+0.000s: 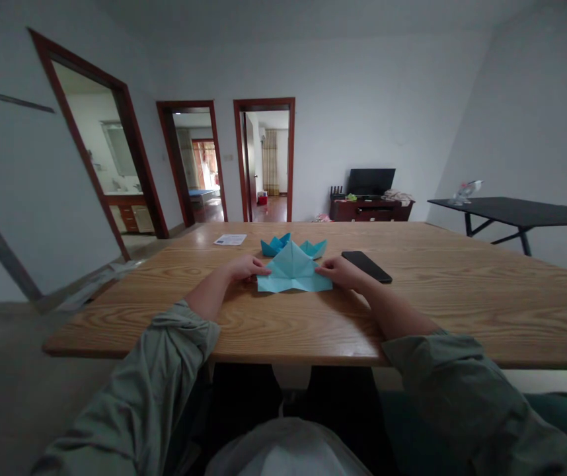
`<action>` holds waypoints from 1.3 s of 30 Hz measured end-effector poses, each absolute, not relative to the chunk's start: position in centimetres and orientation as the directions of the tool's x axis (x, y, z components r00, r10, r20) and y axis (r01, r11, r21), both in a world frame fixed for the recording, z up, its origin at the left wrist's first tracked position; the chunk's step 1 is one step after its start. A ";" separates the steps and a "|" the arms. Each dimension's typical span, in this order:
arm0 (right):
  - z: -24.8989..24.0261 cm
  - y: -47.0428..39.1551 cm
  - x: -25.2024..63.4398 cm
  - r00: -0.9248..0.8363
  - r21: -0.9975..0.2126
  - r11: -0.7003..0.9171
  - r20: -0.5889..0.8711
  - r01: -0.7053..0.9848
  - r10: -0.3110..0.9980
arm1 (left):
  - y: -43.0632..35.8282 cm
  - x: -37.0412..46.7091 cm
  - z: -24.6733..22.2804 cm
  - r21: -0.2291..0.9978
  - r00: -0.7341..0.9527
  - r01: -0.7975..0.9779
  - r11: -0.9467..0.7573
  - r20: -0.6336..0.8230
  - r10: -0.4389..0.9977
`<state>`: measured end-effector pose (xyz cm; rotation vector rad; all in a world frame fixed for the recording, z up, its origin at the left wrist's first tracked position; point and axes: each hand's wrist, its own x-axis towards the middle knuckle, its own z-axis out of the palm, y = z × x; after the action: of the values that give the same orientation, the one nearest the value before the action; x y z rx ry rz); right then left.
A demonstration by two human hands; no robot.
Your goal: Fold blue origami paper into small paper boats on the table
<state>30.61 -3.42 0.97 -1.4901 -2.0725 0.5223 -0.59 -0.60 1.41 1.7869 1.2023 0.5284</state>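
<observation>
A light blue sheet of folded origami paper [293, 268] stands up in front of me, with a triangular peak and a wide strip along its bottom edge. My left hand [246, 267] pinches its left side between thumb and fingers. On the opposite side, my right hand [339, 272] grips the paper's right edge the same way. Just behind it are two folded paper boats, a darker blue one [274, 246] at the left and a lighter blue one [314, 249] at the right, both partly hidden by the sheet.
Beside my right hand lies a black phone [367, 266] on the wooden table [164, 317]. A white printed card [230, 239] rests toward the far left. Farther off are a black folding table [521, 210] with a clear plastic item and a TV cabinet [370, 210].
</observation>
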 end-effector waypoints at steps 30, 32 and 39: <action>-0.4 -2.7 30.2 -0.324 -0.244 0.345 0.124 0.906 0.938 | 0.2 0.6 0.6 0.454 0.528 0.767 -0.453 -0.045 0.848; -0.4 -2.7 30.2 -0.321 -0.238 0.340 0.115 0.910 0.940 | 0.0 0.9 0.6 0.424 0.511 0.787 -0.448 -0.040 0.859; 0.0 -3.0 29.8 -0.345 -0.250 0.354 0.081 0.901 0.935 | -1.0 1.7 1.3 0.323 0.494 0.823 -0.466 -0.004 0.869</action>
<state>29.80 -3.01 0.04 -1.6585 -2.4053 0.2377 1.74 -0.98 1.30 2.4594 1.4322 0.2328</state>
